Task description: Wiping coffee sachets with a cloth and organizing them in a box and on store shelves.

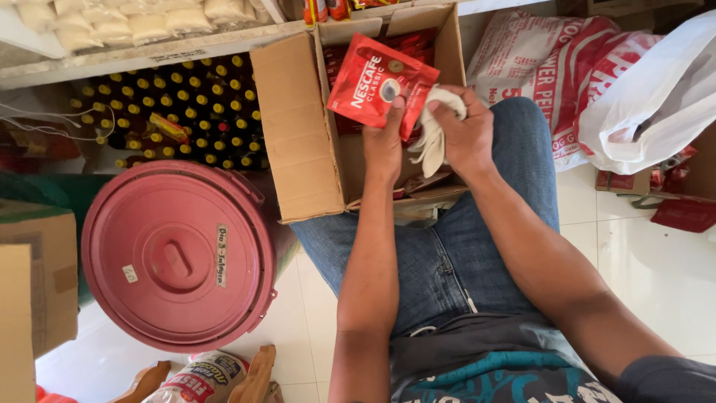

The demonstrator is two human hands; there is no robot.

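My left hand (383, 142) holds a red pouch (377, 80) by its lower edge, above an open cardboard box (298, 127) that rests against my knee. My right hand (466, 134) grips a bunched white cloth (435, 138) right beside the pouch. More red pouches (339, 63) stand packed inside the box. I sit on the floor in blue jeans (447, 254).
A big pink lidded bucket (175, 257) stands at the left. Behind it, a low shelf holds several yellow-capped dark bottles (179, 112). White and red sacks (537, 60) and a white plastic bag (656, 97) lie at the right. A cardboard carton (33, 283) sits at far left.
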